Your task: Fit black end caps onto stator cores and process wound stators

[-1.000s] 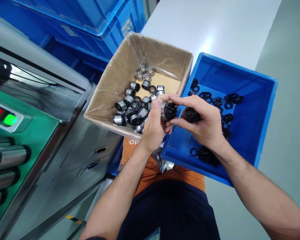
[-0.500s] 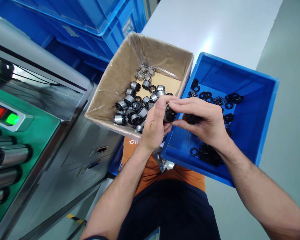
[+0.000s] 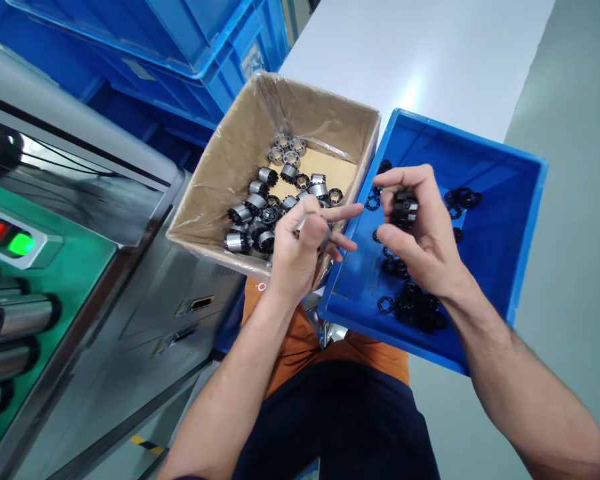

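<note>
My left hand (image 3: 297, 247) is over the near right part of the carton (image 3: 200, 200). Its thumb is bent over a silver metal cylinder (image 3: 326, 235), mostly hidden by the thumb and palm, while some fingers stretch to the right. My right hand (image 3: 425, 233), above the blue bin (image 3: 500, 267), has its fingers curled round a short stack of black toothed rings (image 3: 404, 209). The two hands are apart. Many silver cylinders with black toothed ends (image 3: 255, 203) lie in the carton. Loose black rings (image 3: 417, 307) are scattered and heaped in the bin.
Bare silver rings (image 3: 287, 150) stand in the carton's far part. A white table (image 3: 430, 47) extends behind both containers. Stacked blue crates (image 3: 190, 87) are at the far left. A machine with a green panel (image 3: 80, 267) and lit buttons stands on the left.
My hands have separated. The right hand has moved right with the black rings, its thumb and forefinger spread wider; several left fingers have straightened. The view has shifted slightly.
</note>
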`<move>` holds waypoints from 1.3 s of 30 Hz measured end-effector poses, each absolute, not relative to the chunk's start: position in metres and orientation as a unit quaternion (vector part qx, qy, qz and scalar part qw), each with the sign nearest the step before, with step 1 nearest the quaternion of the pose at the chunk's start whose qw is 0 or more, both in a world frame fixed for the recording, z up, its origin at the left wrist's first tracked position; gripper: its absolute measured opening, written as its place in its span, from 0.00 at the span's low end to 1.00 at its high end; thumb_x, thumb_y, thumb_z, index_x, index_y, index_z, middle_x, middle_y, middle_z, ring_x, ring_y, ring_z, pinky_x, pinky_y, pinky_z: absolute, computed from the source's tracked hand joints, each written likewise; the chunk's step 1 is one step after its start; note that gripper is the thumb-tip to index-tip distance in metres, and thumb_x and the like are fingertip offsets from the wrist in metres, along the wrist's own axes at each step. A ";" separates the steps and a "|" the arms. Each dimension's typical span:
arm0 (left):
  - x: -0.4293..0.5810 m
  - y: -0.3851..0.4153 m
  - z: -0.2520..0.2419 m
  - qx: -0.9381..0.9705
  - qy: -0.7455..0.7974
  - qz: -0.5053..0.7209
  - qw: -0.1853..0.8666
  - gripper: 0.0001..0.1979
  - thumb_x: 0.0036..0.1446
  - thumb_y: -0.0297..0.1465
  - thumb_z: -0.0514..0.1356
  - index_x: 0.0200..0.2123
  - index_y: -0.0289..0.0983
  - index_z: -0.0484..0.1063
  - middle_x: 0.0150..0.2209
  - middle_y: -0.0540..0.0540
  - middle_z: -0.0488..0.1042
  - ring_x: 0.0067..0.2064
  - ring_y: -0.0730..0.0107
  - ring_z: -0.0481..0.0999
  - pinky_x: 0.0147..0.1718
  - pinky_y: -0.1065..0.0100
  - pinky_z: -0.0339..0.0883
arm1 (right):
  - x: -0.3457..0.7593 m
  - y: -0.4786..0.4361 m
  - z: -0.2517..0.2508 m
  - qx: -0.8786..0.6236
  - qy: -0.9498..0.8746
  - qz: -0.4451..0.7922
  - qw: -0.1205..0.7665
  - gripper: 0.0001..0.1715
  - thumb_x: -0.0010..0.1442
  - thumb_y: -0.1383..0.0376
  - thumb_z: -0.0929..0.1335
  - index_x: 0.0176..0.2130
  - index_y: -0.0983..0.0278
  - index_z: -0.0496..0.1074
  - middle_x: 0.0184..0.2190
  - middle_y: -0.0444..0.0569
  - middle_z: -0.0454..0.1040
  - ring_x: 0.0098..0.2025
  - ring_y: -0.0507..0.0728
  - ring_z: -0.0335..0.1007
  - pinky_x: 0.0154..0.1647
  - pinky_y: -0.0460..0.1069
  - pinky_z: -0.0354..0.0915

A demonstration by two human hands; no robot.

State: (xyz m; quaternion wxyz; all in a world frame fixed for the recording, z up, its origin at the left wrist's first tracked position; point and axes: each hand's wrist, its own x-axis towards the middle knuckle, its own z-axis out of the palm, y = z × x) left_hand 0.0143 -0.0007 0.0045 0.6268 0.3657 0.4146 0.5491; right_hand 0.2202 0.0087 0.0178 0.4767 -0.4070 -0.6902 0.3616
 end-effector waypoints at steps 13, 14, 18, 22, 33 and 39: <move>0.018 0.002 -0.002 0.338 0.416 0.536 0.652 0.34 0.69 0.69 0.69 0.43 0.42 0.79 0.30 0.51 0.71 0.20 0.76 0.67 0.16 0.71 0.51 | 0.211 0.011 0.011 -0.365 -0.735 0.388 0.419 0.33 0.74 0.51 0.83 0.72 0.48 0.81 0.58 0.51 0.82 0.51 0.62 0.80 0.42 0.54 0.86; 0.019 0.001 -0.002 0.338 0.416 0.537 0.651 0.35 0.70 0.71 0.67 0.43 0.43 0.78 0.29 0.51 0.70 0.20 0.77 0.65 0.16 0.71 0.51 | 0.211 0.011 0.010 -0.367 -0.734 0.391 0.417 0.35 0.74 0.52 0.83 0.74 0.47 0.80 0.58 0.50 0.83 0.48 0.60 0.79 0.41 0.54 0.86; 0.019 -0.004 0.001 0.333 0.430 0.521 0.658 0.33 0.74 0.69 0.63 0.46 0.44 0.79 0.31 0.50 0.72 0.22 0.74 0.64 0.17 0.69 0.53 | 0.208 0.009 0.006 -0.359 -0.706 0.399 0.461 0.30 0.70 0.60 0.85 0.66 0.51 0.83 0.56 0.46 0.84 0.40 0.54 0.79 0.39 0.50 0.84; 0.018 -0.006 0.001 0.361 0.417 0.516 0.655 0.29 0.75 0.66 0.64 0.52 0.46 0.82 0.32 0.50 0.71 0.23 0.74 0.62 0.18 0.68 0.52 | 0.207 0.008 0.008 -0.364 -0.694 0.409 0.468 0.25 0.67 0.62 0.86 0.60 0.53 0.86 0.57 0.47 0.86 0.42 0.56 0.83 0.40 0.50 0.86; 0.017 -0.006 -0.003 0.374 0.411 0.503 0.663 0.31 0.74 0.66 0.65 0.54 0.46 0.82 0.31 0.49 0.71 0.23 0.74 0.61 0.19 0.68 0.50 | 0.211 0.009 0.018 -0.371 -0.703 0.386 0.469 0.27 0.63 0.66 0.84 0.60 0.51 0.92 0.52 0.48 0.86 0.40 0.54 0.79 0.33 0.46 0.81; 0.016 -0.007 0.001 0.380 0.401 0.492 0.673 0.30 0.74 0.66 0.65 0.54 0.46 0.83 0.30 0.50 0.70 0.23 0.74 0.60 0.19 0.68 0.49 | 0.216 0.010 0.020 -0.376 -0.709 0.378 0.463 0.28 0.61 0.66 0.85 0.59 0.50 0.93 0.51 0.48 0.86 0.39 0.54 0.78 0.32 0.47 0.80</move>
